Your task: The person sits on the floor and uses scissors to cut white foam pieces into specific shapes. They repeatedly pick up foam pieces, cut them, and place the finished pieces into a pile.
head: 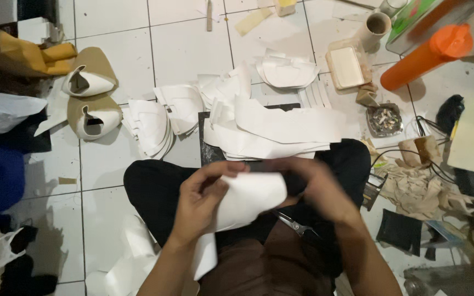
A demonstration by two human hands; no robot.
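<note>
Both hands meet over the person's lap on a curved white cut sheet of stiff material (248, 200): the left hand (201, 205) curls its fingers round the sheet's left edge, and the right hand (316, 186), blurred, closes over its upper right corner. Just beyond the sheet lies a stack of long white strips (272, 131) on a dark board, and just below it, on the lap, metal scissors (297, 225).

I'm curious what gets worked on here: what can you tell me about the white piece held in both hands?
The white, curved sheet piece looks like thin, flexible paper or lining material. It bends between the left hand and right hand, whose fingers pinch its upper edge. Its lower end hangs down over the person's dark-trousered lap. It looks plain and unmarked.
</note>
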